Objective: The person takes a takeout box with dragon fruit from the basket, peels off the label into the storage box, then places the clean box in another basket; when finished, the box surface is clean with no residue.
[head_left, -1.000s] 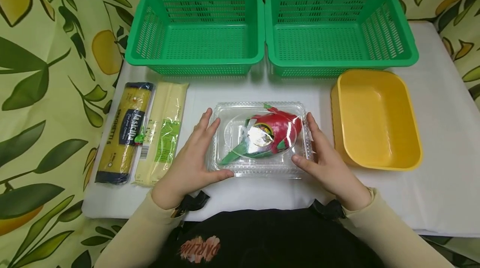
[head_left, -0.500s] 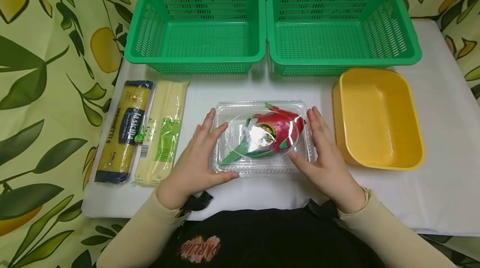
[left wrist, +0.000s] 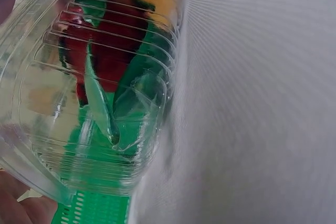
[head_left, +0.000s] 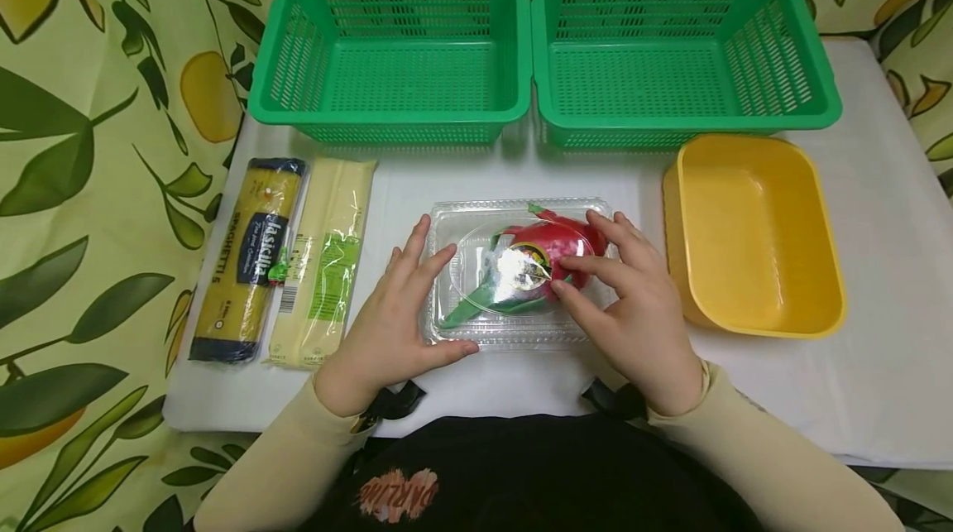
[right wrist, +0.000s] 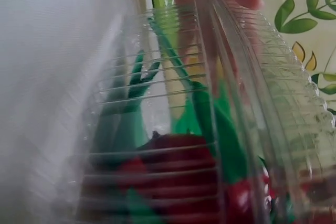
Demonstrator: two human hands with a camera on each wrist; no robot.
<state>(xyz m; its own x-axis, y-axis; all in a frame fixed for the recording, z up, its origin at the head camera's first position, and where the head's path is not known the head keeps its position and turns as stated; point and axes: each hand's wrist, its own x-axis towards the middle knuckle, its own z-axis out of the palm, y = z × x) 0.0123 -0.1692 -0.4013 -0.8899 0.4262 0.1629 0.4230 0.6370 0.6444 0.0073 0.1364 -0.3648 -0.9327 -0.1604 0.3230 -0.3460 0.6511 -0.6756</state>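
A clear plastic clamshell box (head_left: pixel 465 222) lies closed on the white table, ridged along its sides in both wrist views. Inside it is a red dragon fruit (head_left: pixel 569 246) with long green leaf tips; a dark round sticker (head_left: pixel 534 263) shows at the lid's middle. My left hand (head_left: pixel 395 317) is spread around the box's left side, its fingers straight and its thumb at the near left corner. Over the right part of the lid reaches my right hand (head_left: pixel 633 300), thumb and fingertips close together beside the sticker. Whether they pinch anything cannot be told.
Two green plastic baskets (head_left: pixel 390 117) (head_left: pixel 688 122) stand side by side at the back. A yellow tub (head_left: pixel 755 251) is at the right. Two spaghetti packs (head_left: pixel 249 267) (head_left: pixel 328 267) lie at the left, a small green-and-red item (head_left: pixel 279 269) between them.
My right hand has moved left from the box's right side onto the lid, beside the sticker. The left hand has hardly moved; the box stays where it was.
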